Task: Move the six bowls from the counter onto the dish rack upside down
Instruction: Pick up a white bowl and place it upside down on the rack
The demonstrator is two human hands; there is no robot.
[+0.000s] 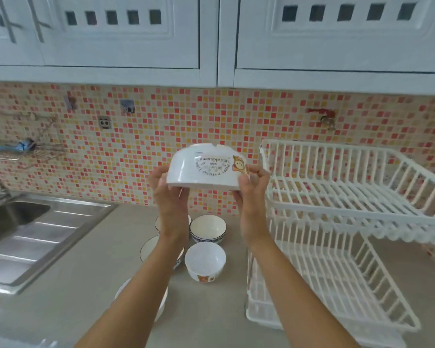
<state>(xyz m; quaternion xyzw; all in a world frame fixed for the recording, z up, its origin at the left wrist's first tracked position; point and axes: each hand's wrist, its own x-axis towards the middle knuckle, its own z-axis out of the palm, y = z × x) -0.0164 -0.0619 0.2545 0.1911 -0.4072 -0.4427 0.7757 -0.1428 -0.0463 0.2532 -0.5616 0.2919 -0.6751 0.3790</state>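
Observation:
A white bowl with a cartoon bear print (pixel 206 167) is held upside down in the air, in front of the tiled wall. My left hand (pixel 170 194) grips its left rim and my right hand (pixel 251 189) grips its right rim. Below on the counter stand upright bowls: a white bear bowl (pixel 205 261), a blue-patterned bowl (pixel 208 228), and three more partly hidden by my left arm (pixel 158 223) (pixel 148 247) (pixel 122 290). The white two-tier wire dish rack (pixel 349 209) stands to the right, both tiers bare.
A steel sink with a ribbed drainboard (pixel 35 237) lies at the left, its tap at the far left edge. White wall cabinets (pixel 211 41) hang overhead. A wire wall shelf (pixel 23 151) holds a blue item. A red valve (pixel 324 116) sticks out above the rack.

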